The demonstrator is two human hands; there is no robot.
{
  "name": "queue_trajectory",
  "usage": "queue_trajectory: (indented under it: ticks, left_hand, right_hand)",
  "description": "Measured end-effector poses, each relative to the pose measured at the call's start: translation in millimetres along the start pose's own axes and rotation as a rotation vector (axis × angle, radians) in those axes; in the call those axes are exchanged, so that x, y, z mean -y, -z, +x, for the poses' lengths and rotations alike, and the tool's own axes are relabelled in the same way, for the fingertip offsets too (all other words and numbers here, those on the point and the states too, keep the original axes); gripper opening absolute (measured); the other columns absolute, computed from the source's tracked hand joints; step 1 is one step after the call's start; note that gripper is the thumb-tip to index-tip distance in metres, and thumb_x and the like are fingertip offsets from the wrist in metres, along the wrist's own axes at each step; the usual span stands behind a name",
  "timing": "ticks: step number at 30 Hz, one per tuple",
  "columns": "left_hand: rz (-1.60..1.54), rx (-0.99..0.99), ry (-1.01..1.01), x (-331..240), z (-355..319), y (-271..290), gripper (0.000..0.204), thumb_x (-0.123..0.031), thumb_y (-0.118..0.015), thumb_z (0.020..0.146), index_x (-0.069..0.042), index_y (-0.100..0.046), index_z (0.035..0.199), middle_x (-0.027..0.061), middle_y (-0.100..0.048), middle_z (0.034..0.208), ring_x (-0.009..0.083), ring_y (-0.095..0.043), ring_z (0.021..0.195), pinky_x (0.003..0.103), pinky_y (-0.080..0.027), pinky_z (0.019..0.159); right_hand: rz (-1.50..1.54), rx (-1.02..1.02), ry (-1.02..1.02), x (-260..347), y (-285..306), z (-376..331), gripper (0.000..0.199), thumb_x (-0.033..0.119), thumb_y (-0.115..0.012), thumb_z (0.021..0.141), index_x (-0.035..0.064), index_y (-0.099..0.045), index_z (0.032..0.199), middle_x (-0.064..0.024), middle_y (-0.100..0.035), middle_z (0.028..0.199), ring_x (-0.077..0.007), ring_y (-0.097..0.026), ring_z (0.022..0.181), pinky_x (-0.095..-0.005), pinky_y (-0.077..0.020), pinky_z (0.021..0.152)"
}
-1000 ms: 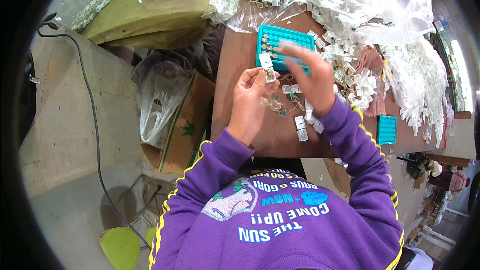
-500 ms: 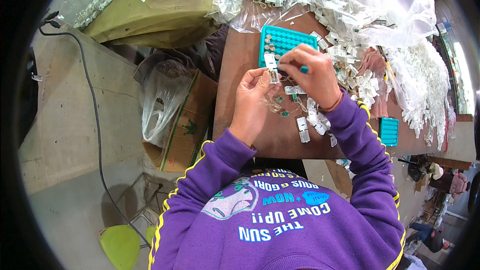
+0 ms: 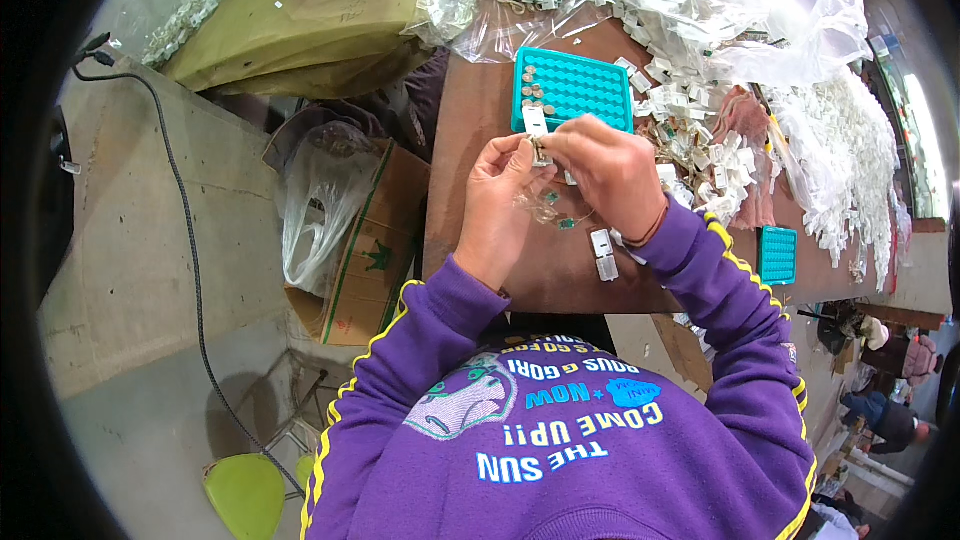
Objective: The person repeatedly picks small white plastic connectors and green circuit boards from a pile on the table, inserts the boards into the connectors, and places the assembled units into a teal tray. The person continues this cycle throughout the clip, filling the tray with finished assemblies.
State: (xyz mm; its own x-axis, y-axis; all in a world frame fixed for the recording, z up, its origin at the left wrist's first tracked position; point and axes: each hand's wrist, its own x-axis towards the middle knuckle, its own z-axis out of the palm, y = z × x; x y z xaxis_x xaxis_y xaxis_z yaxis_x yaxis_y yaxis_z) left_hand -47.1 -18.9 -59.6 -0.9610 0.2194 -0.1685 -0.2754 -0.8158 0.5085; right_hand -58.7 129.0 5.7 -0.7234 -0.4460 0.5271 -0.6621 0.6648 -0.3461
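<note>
My left hand (image 3: 497, 195) pinches a small white plastic case (image 3: 535, 120) between thumb and fingertips, its lid folded open and pointing away from me. Thin wires trail from the case below the fingers. Against the case's near half press the closed fingertips of my right hand (image 3: 605, 165); whatever they hold is hidden. Just beyond both hands lies a teal dimpled tray (image 3: 595, 90), with several round coin cells (image 3: 530, 92) along its left side. Near my right wrist, another open white case (image 3: 604, 255) rests on the brown table beside a small green circuit board (image 3: 567, 224).
White cases (image 3: 725, 165) are heaped to the right, near a pink cloth (image 3: 747, 125) and a large pile of white parts (image 3: 850, 170). A second teal tray (image 3: 777, 255) sits at the table's right. Clear plastic sheeting (image 3: 780, 0) covers the back. A cardboard box (image 3: 365, 260) stands left.
My right hand has moved left and nearer to me, from beside the tray onto the case. The left hand keeps its hold on the case. The view has shifted slightly.
</note>
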Motion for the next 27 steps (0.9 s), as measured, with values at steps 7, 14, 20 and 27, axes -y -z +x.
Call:
queue_trajectory:
  ticks: [7, 14, 20, 27]
  left_hand:
    - [0.001, 0.017, -0.021, -0.8, -1.5, -3.4, 0.016, -0.013, -0.060, 0.095, -0.002, -0.057, 0.106, 0.0062, -0.063, 0.102, 0.0137, -0.063, 0.086, 0.029, -0.055, 0.080]
    - [0.019, 0.148, 0.173, -7.6, -7.6, -14.9, 0.022, -0.018, -0.060, 0.096, -0.004, -0.057, 0.112, 0.0054, -0.064, 0.101, 0.0144, -0.063, 0.085, 0.030, -0.054, 0.079]
    - [-0.164, 0.211, 0.270, -8.5, -4.9, -18.2, 0.024, -0.022, -0.056, 0.098, -0.007, -0.057, 0.116, 0.0047, -0.063, 0.104, 0.0151, -0.062, 0.093, 0.033, -0.052, 0.084]
    - [-0.265, 0.229, 0.311, -10.6, -7.8, -26.5, 0.026, -0.026, -0.049, 0.101, -0.008, -0.057, 0.118, 0.0024, -0.061, 0.111, 0.0149, -0.060, 0.099, 0.033, -0.050, 0.088]
  right_hand:
    - [-0.041, -0.132, 0.094, -0.6, -8.4, -8.1, 0.035, 0.009, -0.072, 0.072, 0.0072, -0.067, 0.106, -0.0063, -0.067, 0.095, -0.0231, -0.066, 0.078, -0.0325, -0.0529, 0.066]
    - [0.903, 0.239, -0.756, -12.0, 28.8, 13.8, 0.022, 0.010, -0.066, 0.086, 0.0012, -0.065, 0.106, -0.0025, -0.062, 0.082, -0.0069, -0.057, 0.073, -0.0232, -0.0473, 0.065]
    - [0.158, -0.218, -0.119, 4.6, 13.6, -1.4, 0.021, 0.000, -0.072, 0.079, 0.0018, -0.068, 0.099, -0.0083, -0.066, 0.082, -0.0161, -0.064, 0.070, -0.0268, -0.0506, 0.060]
    - [0.034, -0.108, 0.191, 2.7, 21.5, -1.3, 0.033, 0.007, -0.072, 0.075, 0.0027, -0.066, 0.107, -0.0087, -0.063, 0.099, -0.0248, -0.065, 0.086, -0.0339, -0.0543, 0.073]
